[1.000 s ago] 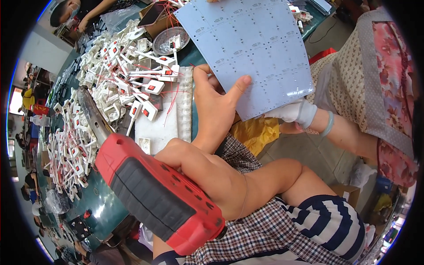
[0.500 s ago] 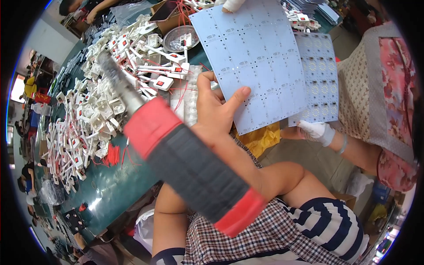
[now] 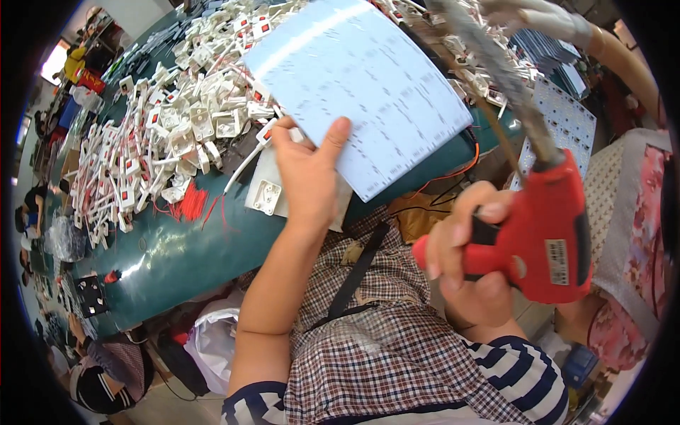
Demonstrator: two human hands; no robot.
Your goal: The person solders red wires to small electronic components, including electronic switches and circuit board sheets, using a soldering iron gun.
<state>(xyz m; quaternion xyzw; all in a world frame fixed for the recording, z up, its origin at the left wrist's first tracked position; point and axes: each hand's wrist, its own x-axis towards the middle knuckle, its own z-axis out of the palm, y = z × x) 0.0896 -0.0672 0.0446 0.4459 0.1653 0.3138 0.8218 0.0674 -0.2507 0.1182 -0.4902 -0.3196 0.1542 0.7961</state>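
My left hand (image 3: pixel 312 159) is closed on the lower left edge of a large white circuit board panel (image 3: pixel 361 92), thumb on its face. The panel is tilted and bowed, its rows of small printed marks blurred by motion. In my right hand (image 3: pixel 471 262) is a red and black soldering gun (image 3: pixel 545 234), fingers wrapped round its trigger side. Its long grey metal barrel (image 3: pixel 496 67) points up and is blurred, with a thin brownish rod beside it. Just left of the panel lie white plastic housings with cords and red switches (image 3: pixel 205 120).
A co-worker's white-covered hand (image 3: pixel 545 18) reaches in at the top right. Beneath that arm is another perforated panel (image 3: pixel 567 117), near a stack of grey boards (image 3: pixel 542 49). Red wires (image 3: pixel 193 203) and a white square housing (image 3: pixel 267 197) lie on the green table (image 3: pixel 212 248).
The panel has moved left with my left hand; a co-worker's fingers no longer touch its top. The soldering gun has swung from across the middle to the right, its barrel now upward.
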